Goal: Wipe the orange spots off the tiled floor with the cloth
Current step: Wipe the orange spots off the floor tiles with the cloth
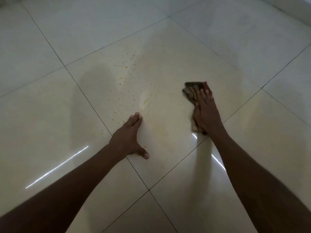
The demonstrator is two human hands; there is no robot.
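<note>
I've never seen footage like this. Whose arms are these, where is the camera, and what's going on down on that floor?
There is no machine here: these are a person's two bare arms, filmed by one camera worn on their head, looking forward and down. The surface is a glossy cream tiled floor with dark grout lines. Small orange spots are scattered over the middle tile, with a pale smear beside them. The left hand lies flat and empty on the floor, apparently for support, at the near edge of the spots. The right hand presses a folded dark brown-and-tan cloth against the tile, to the right of the spots. The spots are not yet wiped away.
</note>
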